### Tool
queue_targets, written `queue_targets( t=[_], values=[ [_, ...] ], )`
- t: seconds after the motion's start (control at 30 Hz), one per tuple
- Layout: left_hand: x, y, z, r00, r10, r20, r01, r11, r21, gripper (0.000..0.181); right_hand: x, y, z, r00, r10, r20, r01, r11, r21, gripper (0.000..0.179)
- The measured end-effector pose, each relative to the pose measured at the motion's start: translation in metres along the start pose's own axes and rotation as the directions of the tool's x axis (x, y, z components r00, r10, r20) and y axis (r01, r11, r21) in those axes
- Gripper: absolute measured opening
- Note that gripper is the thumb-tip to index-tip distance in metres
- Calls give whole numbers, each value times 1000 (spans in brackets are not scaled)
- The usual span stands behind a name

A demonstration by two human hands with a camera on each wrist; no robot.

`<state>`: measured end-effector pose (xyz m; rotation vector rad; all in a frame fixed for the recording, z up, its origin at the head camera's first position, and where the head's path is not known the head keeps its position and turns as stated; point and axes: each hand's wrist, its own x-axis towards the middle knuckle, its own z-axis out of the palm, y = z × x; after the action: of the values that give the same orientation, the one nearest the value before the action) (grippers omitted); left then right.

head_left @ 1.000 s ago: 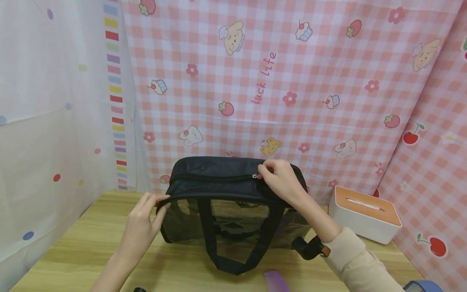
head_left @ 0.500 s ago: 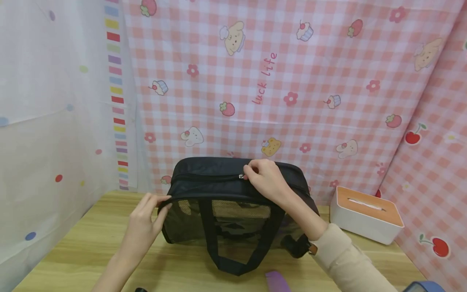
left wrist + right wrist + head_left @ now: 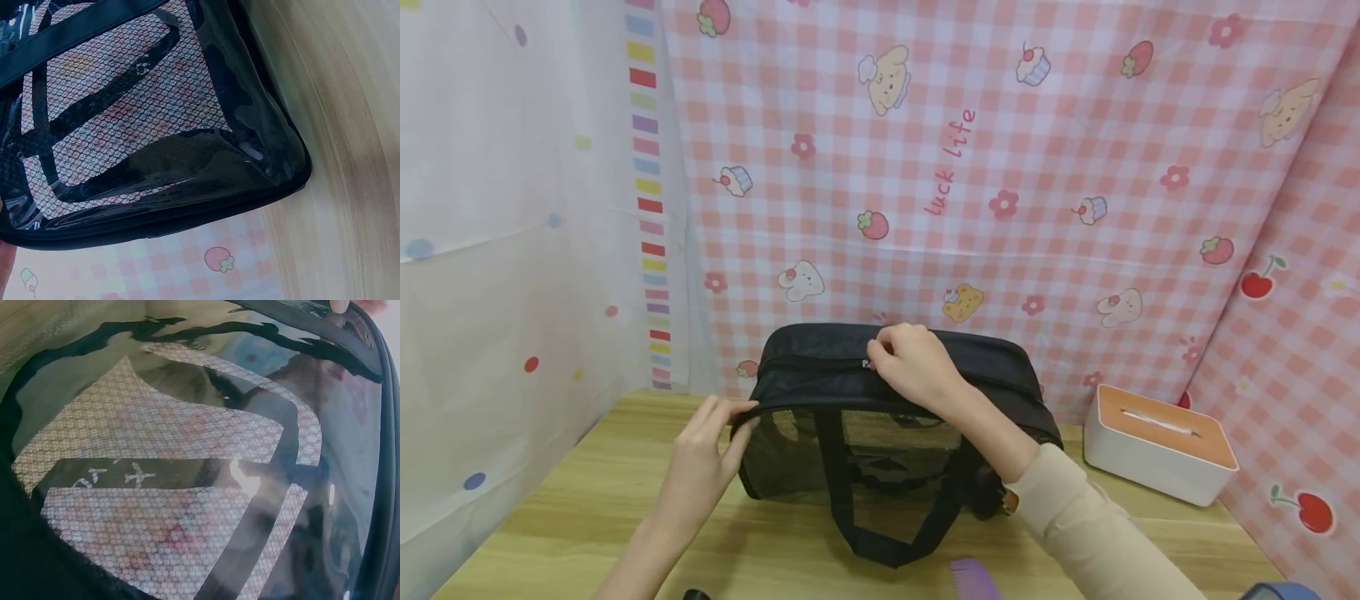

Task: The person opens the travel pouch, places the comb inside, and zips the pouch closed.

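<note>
A black bag (image 3: 808, 340) with a see-through front panel and mesh behind stands upright on the table. Its strap handle (image 3: 880, 546) hangs down in front. At the left end, my left hand (image 3: 700, 454) pinches the top corner between thumb and fingers. My right hand (image 3: 917, 367) reaches across the top and pinches the pull of the zipper (image 3: 867, 363), near mid-length. In the left wrist view, the clear panel (image 3: 162, 153) and dark piped edge fill much of the frame. The right wrist view looks through the glossy panel (image 3: 144, 519) to mesh.
To the right stands a white tissue box (image 3: 1157, 462) with an orange lid. A purple comb (image 3: 975, 579) lies at the front of the wooden table (image 3: 572, 500). Small parts of a blue object (image 3: 1277, 592) and a black object (image 3: 697, 594) show at the bottom edge.
My right hand has drawn the zipper pull leftward along the bag's top, from near the right end to about the middle. My left hand keeps its hold on the corner.
</note>
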<state>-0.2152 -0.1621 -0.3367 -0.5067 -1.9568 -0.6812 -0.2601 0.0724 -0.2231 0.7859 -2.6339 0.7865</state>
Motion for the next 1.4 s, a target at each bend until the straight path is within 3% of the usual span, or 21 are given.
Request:
queue_targets(
  t=[0.37,0.97,1.13,1.27,1.4],
  values=[
    [-6,4,8,1000,-6,5,6,1000,-15,28,5,-8,11,1000,2,31,-1,1000,-25,39],
    [-16,16,21,1000,-15,24,16,999,-42,28,13,-33,47,995,-45,94,52,996,-73,49],
    [-19,18,22,1000,-15,17,16,999,-35,28,14,-39,59,991,-84,107,96,989,-113,49],
    [-22,19,23,999,-17,29,18,999,-40,28,8,-32,53,988,-88,125,105,984,-142,48],
    [-22,17,24,999,-22,29,24,999,-42,28,-5,-15,25,994,0,110,10,996,-87,36]
  ],
)
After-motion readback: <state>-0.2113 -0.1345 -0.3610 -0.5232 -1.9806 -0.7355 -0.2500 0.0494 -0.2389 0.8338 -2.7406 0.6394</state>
